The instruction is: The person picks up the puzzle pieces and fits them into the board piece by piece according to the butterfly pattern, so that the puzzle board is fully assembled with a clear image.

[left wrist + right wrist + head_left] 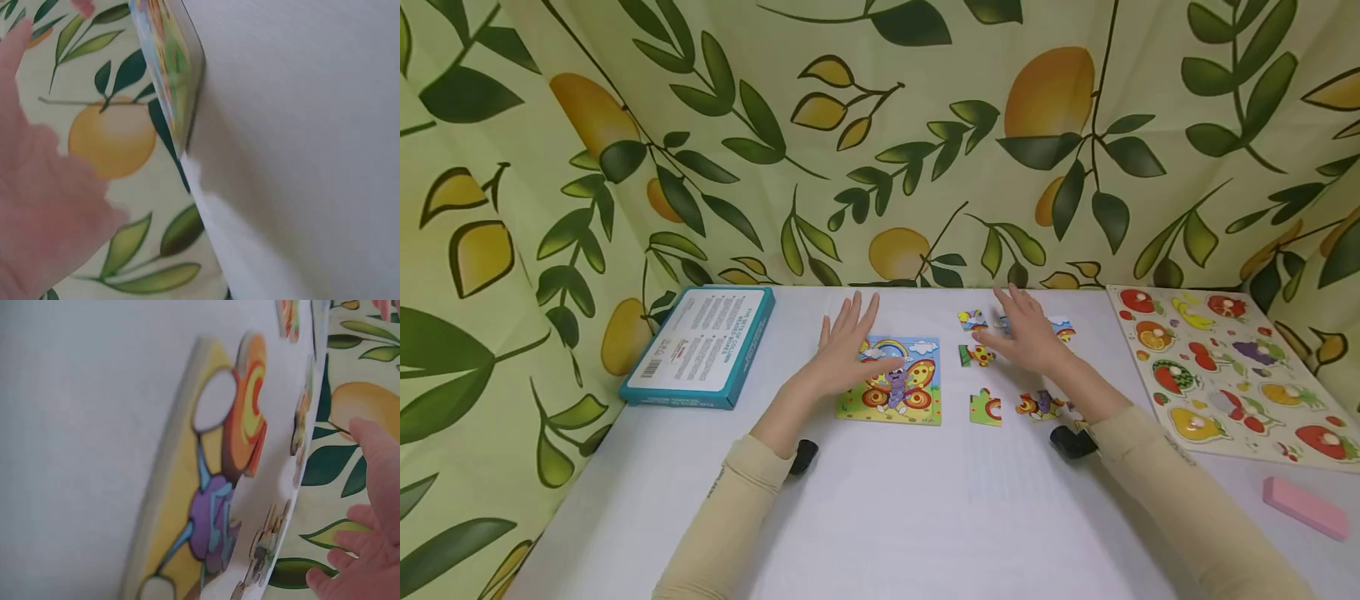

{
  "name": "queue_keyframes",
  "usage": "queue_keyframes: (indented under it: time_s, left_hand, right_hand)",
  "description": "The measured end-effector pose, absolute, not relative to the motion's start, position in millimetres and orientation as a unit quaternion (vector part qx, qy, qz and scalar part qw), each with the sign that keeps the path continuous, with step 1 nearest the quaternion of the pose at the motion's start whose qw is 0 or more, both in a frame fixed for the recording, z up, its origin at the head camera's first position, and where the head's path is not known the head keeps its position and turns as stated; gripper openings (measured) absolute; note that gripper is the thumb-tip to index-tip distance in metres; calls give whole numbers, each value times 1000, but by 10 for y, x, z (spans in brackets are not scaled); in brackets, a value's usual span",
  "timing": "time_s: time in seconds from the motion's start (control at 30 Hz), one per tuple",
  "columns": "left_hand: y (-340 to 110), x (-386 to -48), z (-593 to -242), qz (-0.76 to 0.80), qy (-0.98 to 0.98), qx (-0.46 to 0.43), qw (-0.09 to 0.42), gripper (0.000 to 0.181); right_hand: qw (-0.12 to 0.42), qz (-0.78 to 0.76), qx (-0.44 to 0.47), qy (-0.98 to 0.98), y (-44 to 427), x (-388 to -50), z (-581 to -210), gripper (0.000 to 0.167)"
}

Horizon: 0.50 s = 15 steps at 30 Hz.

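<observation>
A square butterfly picture (925, 408) lies on the white table, with my left hand (842, 354) spread over its upper left part. My right hand (1028, 333), fingers extended, is over the upper puzzle pieces and partly hides them. Loose pieces lie right of the picture: a green one (984, 409), a purple and orange one (1039, 405), a red and yellow one (977, 356) and a small one (972, 320). The right wrist view shows a yellow-edged piece (211, 519) close up, beside my right hand (369, 544). In the left wrist view my left hand (50, 200) holds nothing visible.
A teal and white box (688, 354) lies at the back left. A fruit board (1243, 375) lies on the right, with a pink block (1306, 507) in front of it. Patterned fabric (880, 167) hangs behind the table.
</observation>
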State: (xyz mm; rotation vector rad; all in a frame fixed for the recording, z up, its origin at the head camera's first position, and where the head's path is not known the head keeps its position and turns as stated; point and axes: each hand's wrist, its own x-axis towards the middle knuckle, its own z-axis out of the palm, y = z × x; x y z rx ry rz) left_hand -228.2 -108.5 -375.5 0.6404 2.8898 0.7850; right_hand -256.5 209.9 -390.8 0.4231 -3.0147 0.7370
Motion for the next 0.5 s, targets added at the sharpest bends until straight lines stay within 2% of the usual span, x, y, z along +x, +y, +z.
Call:
queue_keyframes:
  time_s: [0.3, 0.5]
  left_hand:
    - [-1414, -2161, -3829, 283, 912, 219, 203, 113]
    - [-1548, -2141, -3883, 282, 907, 204, 239, 113]
  right_hand:
    - [-8, 241, 178, -954, 2087, -2723, -3922, 71]
    - [-39, 233, 187, -954, 2100, -2851, -3911, 68]
